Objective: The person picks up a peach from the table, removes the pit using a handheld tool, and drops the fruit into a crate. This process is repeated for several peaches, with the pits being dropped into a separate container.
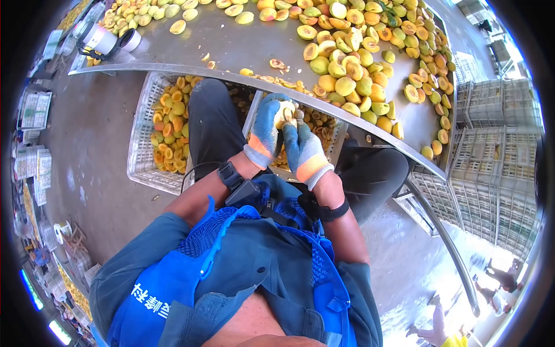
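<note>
1. At the far left of the metal table (243,43) stand a white cup (103,39) and a roll of tape (130,39), with cut yellow fruit lying just beside them.
2. On the floor under the table edge, left of the person's knee, sits a white lattice crate (137,133). It is filled with yellow and orange fruit halves.
3. The left hand (267,130) wears a blue glove with an orange cuff, and a black watch (229,173) is on that wrist. Its fingers are curled closed around a pale fruit half (284,113), cupping it from the left.
4. The fruit half is held in the air just below the table's front rim, between the two hands and above a second crate (250,118) that stands between the knees.
5. The right hand (302,151) wears the same kind of glove, with a black band (330,211) on the wrist. Its fingers are bunched together, the fingertips pressing on the fruit half from the right. I cannot tell whether they also hold a small tool.
6. A dense heap of fruit (358,63), whole and cut, green-yellow to orange, covers the right part of the table up to its rim.
7. Stacked empty crates (491,150) stand to the right of the table.
8. Other people (497,277) are on the wet floor at the lower right, well apart from the table.
</note>
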